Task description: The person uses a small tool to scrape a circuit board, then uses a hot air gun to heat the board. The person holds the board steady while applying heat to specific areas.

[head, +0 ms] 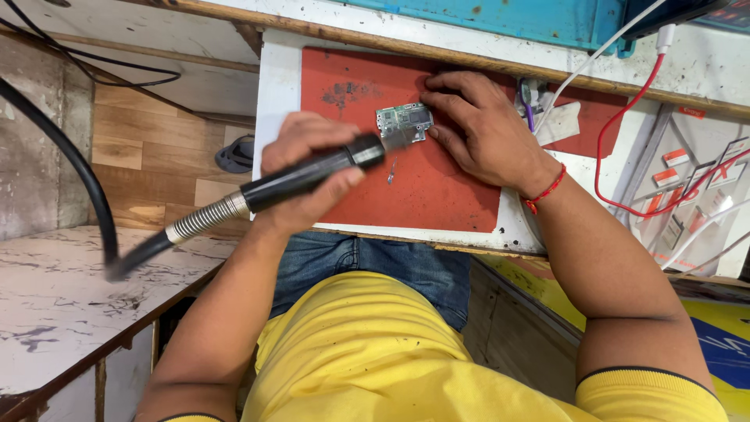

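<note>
Circuit board (404, 123), hot-air wand (312, 173), red mat (437, 187)

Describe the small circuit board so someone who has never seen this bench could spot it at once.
Find the red mat on the white table. Near its top middle lies the circuit board, under the right hand's fingertips, with the tip of the black tool held by the left hand meeting it. It alone is grey-green and metallic.

Yellow tee (375, 352), jeans (367, 266), red wristband (544, 192)
</note>
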